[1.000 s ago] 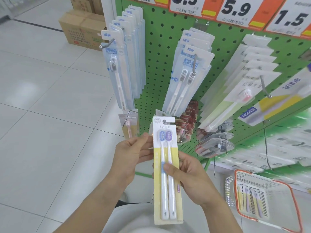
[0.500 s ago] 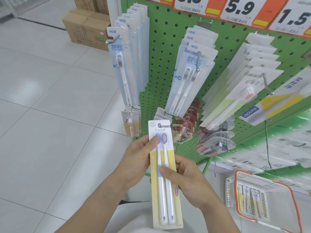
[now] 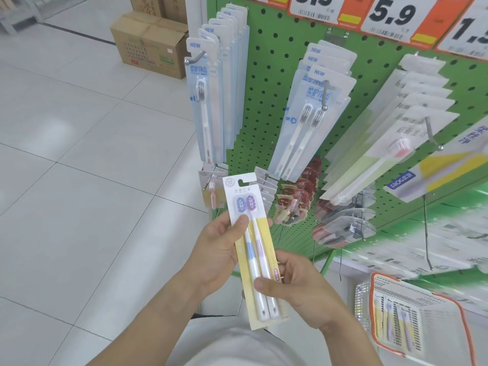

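The toothbrush pack [image 3: 253, 247] is gripped upright by the left hand [image 3: 219, 249] at its upper part and pinched by the right hand [image 3: 293, 286] lower down, in front of the green pegboard [image 3: 264, 96], basket [image 3: 412, 313] at right.

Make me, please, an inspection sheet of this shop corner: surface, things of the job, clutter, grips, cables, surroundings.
surface: tiled floor, white; no worktop in view.
job's things: one toothbrush pack, two brushes on a yellow card, held tilted in front of the green pegboard.
clutter: cardboard boxes on the floor by the end of the rack.
grips: left hand holds the pack's upper part, thumb on its front; right hand pinches the lower part, thumb on its front.
cables: nothing seen.
surroundings: hanging packs on hooks; price tags above; a basket at lower right holds similar packs.
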{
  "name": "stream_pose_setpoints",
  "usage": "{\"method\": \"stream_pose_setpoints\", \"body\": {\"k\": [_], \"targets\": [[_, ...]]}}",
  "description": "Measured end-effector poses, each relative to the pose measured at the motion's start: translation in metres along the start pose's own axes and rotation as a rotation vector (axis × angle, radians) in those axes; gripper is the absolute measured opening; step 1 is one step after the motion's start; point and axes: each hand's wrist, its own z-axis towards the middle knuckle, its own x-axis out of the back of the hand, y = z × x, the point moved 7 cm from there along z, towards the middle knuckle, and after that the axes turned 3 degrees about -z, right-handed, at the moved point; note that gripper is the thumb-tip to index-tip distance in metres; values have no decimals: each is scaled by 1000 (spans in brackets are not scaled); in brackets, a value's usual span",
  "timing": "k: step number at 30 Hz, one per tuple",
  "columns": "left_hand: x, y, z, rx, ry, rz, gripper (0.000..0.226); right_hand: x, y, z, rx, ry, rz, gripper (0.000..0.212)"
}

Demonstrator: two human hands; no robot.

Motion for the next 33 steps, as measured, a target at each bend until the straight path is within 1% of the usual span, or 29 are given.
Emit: {"method": "stream_pose_setpoints", "body": {"k": [5, 8, 10, 13, 16, 17, 19, 21, 22, 23, 26, 27, 33], "targets": [[7, 9, 2, -44, 16, -52, 43, 1, 2, 0, -4, 36, 1, 28], [13, 13, 2, -63, 37, -72, 43, 0, 5, -2, -46, 38, -11, 33], [14, 13, 1, -56, 44, -58, 42, 1, 6, -2, -49, 72, -2, 35], [12, 6, -2, -34, 53, -1, 41, -1, 7, -2, -32, 109, 49, 33], [14, 4, -4, -59, 81, 15, 33, -6, 4, -4, -43, 134, 84, 33], [15, 5, -4, -66, 87, 8, 31, -7, 4, -4, -55, 129, 90, 37], [18, 10, -3, -76, 95, -12, 32, -7, 6, -4, -99, 119, 107, 54], [21, 13, -3, -87, 109, -42, 39, -3, 12, -4, -157, 127, 163, 68], [22, 14, -3, -91, 113, -55, 43, -1, 13, -5, -170, 123, 184, 71], [23, 14, -4, -94, 111, -66, 47, -2, 12, -5, -163, 108, 180, 67], [21, 12, -7, -91, 91, -73, 49, -5, 7, -7, -106, 63, 92, 40], [21, 11, -7, -91, 86, -73, 48, -5, 8, -7, -102, 66, 76, 35], [24, 12, -10, -106, 90, -77, 46, -8, 12, -5, -115, 110, 102, 26]]}}
